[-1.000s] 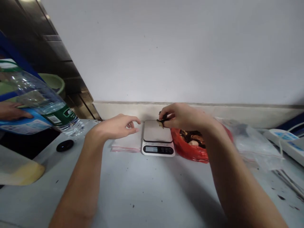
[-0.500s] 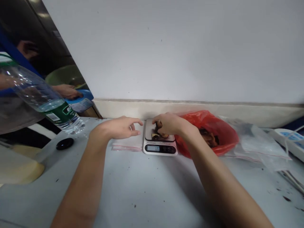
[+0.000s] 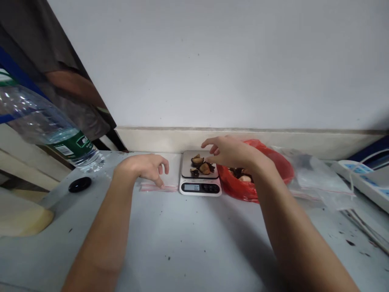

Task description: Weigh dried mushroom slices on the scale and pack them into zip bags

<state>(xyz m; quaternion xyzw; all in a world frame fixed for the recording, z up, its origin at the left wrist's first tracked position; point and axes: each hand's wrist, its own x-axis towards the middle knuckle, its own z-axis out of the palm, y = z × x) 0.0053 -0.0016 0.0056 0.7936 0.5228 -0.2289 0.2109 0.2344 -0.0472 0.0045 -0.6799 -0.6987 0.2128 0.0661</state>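
Observation:
Several brown dried pieces, resembling mushrooms [image 3: 204,168], lie on the steel plate of a small white digital scale [image 3: 186,190]. Its display reads 0.0. My right hand [image 3: 228,151] hovers above the plate's right side, fingers apart, holding nothing. Under that wrist sits an opened red plastic bag [image 3: 243,192] with more brown pieces inside, partly hidden by my forearm. My left hand [image 3: 145,167] is left of the scale with its fingers spread and empty, over a clear zip bag [image 3: 158,187] lying flat; whether the fingertips touch it I cannot tell.
A water bottle [image 3: 68,142] stands at the left, near a black round lid [image 3: 80,184]. Clear zip bags [image 3: 319,178] lie right of the red bag, beside a white device with blue keys [image 3: 364,174]. Behind the table's left edge is another person's arm [image 3: 74,85].
My right hand has come off the brown pieces and moved up and right, leaving them on the scale. My left hand has shifted left and its fingers now point down over the zip bag.

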